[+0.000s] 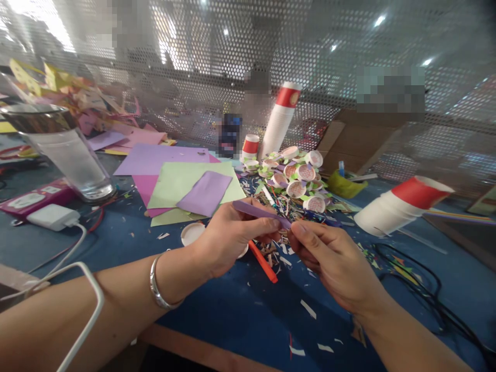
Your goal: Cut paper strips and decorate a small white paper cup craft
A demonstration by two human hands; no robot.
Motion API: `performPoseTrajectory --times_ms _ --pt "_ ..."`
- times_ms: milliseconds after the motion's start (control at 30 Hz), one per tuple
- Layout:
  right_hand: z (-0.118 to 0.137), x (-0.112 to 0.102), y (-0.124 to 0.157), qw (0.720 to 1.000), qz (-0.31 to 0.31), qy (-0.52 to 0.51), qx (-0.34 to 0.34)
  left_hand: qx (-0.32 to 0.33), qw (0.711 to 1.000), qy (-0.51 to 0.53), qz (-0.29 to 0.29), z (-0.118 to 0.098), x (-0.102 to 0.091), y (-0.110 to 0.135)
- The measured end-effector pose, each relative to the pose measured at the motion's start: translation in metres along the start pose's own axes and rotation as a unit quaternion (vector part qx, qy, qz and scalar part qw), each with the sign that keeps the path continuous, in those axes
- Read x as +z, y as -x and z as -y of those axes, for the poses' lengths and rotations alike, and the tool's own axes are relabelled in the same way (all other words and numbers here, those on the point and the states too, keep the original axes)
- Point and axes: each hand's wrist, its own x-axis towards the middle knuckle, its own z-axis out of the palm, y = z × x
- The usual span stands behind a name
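Between both hands, above the blue table (248,320), is a narrow purple paper strip (251,209). My left hand (228,232) pinches it between thumb and fingers, and a silver bangle circles that wrist. At the strip's right end, the thumb and fingertips of my right hand (329,253) are closed on it. An orange-red stick-like tool (265,263), perhaps a pen or cutter, lies below the hands. Behind my left hand a purple paper piece (207,194) rests on green sheets (170,186). A white disc (192,234) lies partly behind that wrist.
Small decorated cup pieces (298,175) are heaped behind paper scraps. Tall stacked paper cups (279,121) lean near the perforated screen (201,62); more tilted cups (403,204) stand right. A water glass (77,160), purple power strip (39,196) and white cable (93,289) are left, black cables (418,289) right.
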Motion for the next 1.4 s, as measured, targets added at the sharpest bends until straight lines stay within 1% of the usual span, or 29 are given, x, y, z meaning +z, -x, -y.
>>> performPoseTrajectory --times_ms 133,267,400,667,767,867,1000,1067,1133,1200,1233,1267,1300,1333,1400 --pt "0.002 0.002 0.0 0.999 -0.022 -0.023 -0.001 0.008 1.0 -0.006 0.001 0.0 0.001 0.0" --pt "0.0 0.003 -0.002 0.997 -0.054 -0.053 -0.018 -0.004 1.0 -0.007 -0.024 0.001 0.001 -0.001" --pt "-0.004 0.003 -0.003 0.996 -0.07 -0.024 -0.044 -0.017 0.999 -0.009 -0.033 0.001 0.002 0.0" --pt "0.0 0.006 -0.003 0.991 -0.095 0.041 -0.083 -0.023 1.0 0.008 -0.005 0.006 0.002 0.002" --pt "0.001 0.005 -0.003 0.99 -0.094 0.054 -0.085 -0.038 0.999 -0.009 0.001 0.003 -0.001 0.001" --pt "0.0 0.002 -0.002 0.992 -0.086 0.058 -0.078 -0.05 0.996 -0.057 0.04 -0.009 -0.009 -0.003" --pt "0.0 -0.002 -0.002 0.994 -0.062 0.056 -0.077 -0.009 0.979 -0.175 0.106 -0.025 -0.02 -0.01" --pt "0.002 -0.002 -0.003 0.994 -0.05 0.057 -0.075 0.008 0.96 -0.25 0.125 -0.028 -0.023 -0.011" --pt "0.004 0.0 -0.004 0.995 -0.034 0.056 -0.07 0.021 0.935 -0.329 0.134 -0.027 -0.025 -0.011" --pt "0.006 0.002 -0.005 0.997 -0.014 0.054 -0.057 0.015 0.907 -0.394 0.147 -0.025 -0.025 -0.01" --pt "0.007 0.003 -0.006 0.997 -0.004 0.053 -0.049 0.005 0.899 -0.409 0.153 -0.023 -0.025 -0.01" --pt "0.007 0.003 -0.006 0.998 0.003 0.052 -0.043 -0.007 0.899 -0.409 0.157 -0.021 -0.025 -0.01" --pt "0.006 0.002 -0.006 0.998 0.007 0.051 -0.038 -0.02 0.905 -0.394 0.158 -0.019 -0.024 -0.01" --pt "0.005 0.001 -0.006 0.998 0.006 0.049 -0.034 -0.028 0.918 -0.367 0.15 -0.017 -0.024 -0.011" --pt "0.002 -0.002 -0.005 0.999 -0.001 0.038 -0.021 -0.039 0.949 -0.292 0.115 -0.011 -0.022 -0.011"
